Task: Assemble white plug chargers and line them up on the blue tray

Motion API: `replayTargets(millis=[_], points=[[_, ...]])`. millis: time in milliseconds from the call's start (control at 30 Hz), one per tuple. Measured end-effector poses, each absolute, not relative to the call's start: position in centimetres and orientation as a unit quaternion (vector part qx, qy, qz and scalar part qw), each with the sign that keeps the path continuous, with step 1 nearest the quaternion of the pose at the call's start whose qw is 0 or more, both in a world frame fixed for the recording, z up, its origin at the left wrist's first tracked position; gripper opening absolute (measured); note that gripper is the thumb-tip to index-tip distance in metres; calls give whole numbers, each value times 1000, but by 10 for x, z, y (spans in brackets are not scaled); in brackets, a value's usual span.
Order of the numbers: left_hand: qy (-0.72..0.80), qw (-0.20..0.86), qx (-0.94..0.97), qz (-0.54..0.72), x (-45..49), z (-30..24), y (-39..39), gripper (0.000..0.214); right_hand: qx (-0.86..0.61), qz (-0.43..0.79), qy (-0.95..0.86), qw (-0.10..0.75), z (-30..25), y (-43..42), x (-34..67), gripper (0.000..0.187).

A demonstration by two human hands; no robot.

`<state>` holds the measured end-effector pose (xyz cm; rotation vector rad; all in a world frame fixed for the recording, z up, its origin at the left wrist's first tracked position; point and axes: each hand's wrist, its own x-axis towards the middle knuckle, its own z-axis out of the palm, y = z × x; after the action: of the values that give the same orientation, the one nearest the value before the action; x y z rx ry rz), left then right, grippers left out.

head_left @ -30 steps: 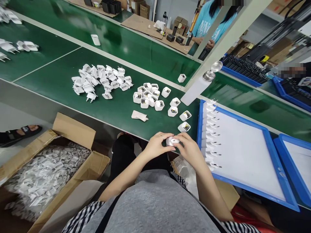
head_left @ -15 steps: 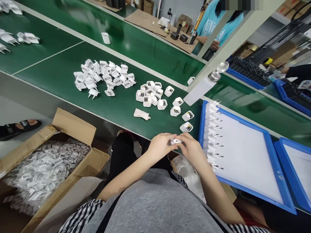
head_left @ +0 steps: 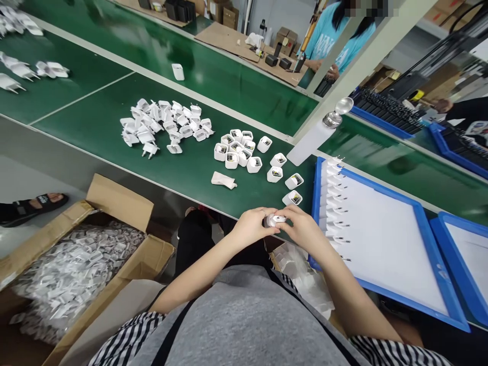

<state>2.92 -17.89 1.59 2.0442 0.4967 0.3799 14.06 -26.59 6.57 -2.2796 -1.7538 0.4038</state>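
Note:
Both hands meet at the bench's near edge around one small white plug charger [head_left: 273,220], its metal pins pointing right. My left hand [head_left: 251,225] is closed on its left side, and the fingers of my right hand [head_left: 299,223] pinch it from the right. Part of the charger is hidden by the fingers. Just beyond my hands stands an open white charger housing [head_left: 292,197] with parts showing inside. Several more such housings [head_left: 232,160] are grouped further left. A crumpled pale strip [head_left: 223,180] lies in front of them.
White plug caps with pins [head_left: 146,134] form a pile on the green bench [head_left: 95,129]. To the right, a blue-rimmed tray [head_left: 430,239] holds a row of finished-looking chargers [head_left: 332,203]. A cardboard box [head_left: 120,201] of white parts stands lower left. Across the bench, a person [head_left: 320,43] works.
The charger between my hands has turned slightly, so its pins now show to the right. My hands stay in nearly the same place. The view has shifted a little.

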Motion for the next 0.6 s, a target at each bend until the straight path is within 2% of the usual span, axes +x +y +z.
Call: replayTargets(millis=[100,267,333,467,600], points=[[215,500,820,176,30,11,-179,40,-775,92,-624,27,77,-261,141,17],[196,470,844,168,32,4,-177,42,-700,88,-665,-244,93,-239,132,14],[189,455,857,152,34,2,-176,46,-657,114,-673,-319,97,-228,129,15],[194,452,861,127,35,2,-174,45,-596,161,-680,-395,104,-213,127,24],[203,453,861,113,34,5,-172,45,-566,187,-683,-422,106,-207,130,27]])
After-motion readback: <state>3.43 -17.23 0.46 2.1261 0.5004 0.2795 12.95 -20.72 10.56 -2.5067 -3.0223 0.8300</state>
